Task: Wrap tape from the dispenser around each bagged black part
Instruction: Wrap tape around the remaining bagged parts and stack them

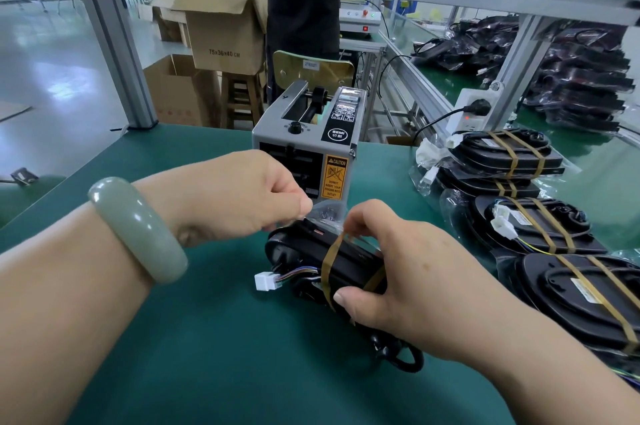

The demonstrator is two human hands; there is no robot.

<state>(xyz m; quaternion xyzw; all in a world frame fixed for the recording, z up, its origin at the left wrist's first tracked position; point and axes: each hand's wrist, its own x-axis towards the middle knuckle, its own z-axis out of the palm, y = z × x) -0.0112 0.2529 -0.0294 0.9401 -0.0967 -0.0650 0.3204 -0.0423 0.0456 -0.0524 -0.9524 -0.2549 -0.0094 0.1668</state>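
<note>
A bagged black part (pixel 304 256) lies on the green bench mat (pixel 194 338) in front of the grey tape dispenser (pixel 308 144). Two bands of amber tape (pixel 330 260) cross it, and a white connector (pixel 264 281) on coloured wires sticks out to the left. My right hand (pixel 398 279) grips the part, thumb on its near edge, fingers pinching tape on top. My left hand (pixel 242 196), with a jade bangle on the wrist, pinches the clear bag's edge at the part's far end.
Several taped bagged parts (pixel 540 237) lie in a row at the right. A pile of bagged parts (pixel 581 78) sits further back right beside a power strip (pixel 474 109). Cardboard boxes (pixel 221 33) and a stool stand behind the bench. An aluminium post (pixel 117 53) rises at left.
</note>
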